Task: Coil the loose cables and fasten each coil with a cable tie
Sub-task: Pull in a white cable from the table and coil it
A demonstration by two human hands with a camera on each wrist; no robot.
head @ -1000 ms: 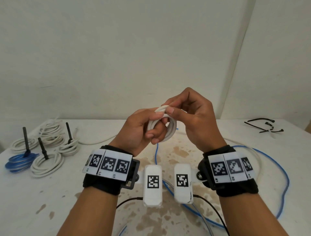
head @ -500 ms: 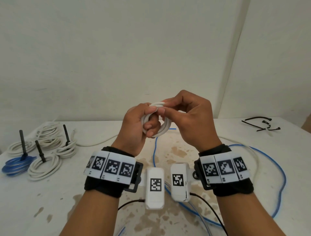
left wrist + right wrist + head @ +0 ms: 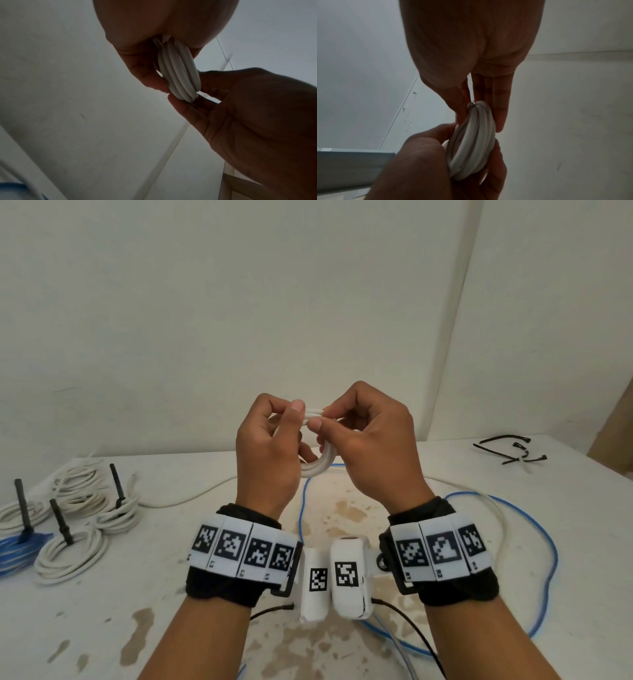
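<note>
White plastic-sheathed cable dominates the far left of the desk [image 3: 102, 628]: four white tied coils [image 3: 68, 556], counting as well as the overlap allows, plus one blue tied coil [image 3: 17, 549] at the edge. Three black tie tails stand up among them; whether every coil there carries a tie I cannot tell.

Moving to the centre, the left hand [image 3: 267, 453] is clenched on the small white coil [image 3: 317, 467], thumb and fingers pinching its upper turns. The coil is held in the air above the middle of the desk, between both hands. In the left wrist view it shows about four turns lying side by side. The right hand [image 3: 370, 446] is likewise a closed grip on that coil, its thumb and fingertips nipping the top of the loop just beside the left thumb. The right wrist view shows the cut end of the cable tucked at the top of the bundle.

To do this step well, I would keep the turns flat and even, hold the loose end trapped under a thumb, and let only one hand go when reaching for a tie.

Further right, one loose blue cable [image 3: 548, 559] loops across the desk alongside a pale loose cable [image 3: 501, 518]. At the far right lie a few spare black cable ties [image 3: 507, 451], perhaps four; they overlap.
</note>
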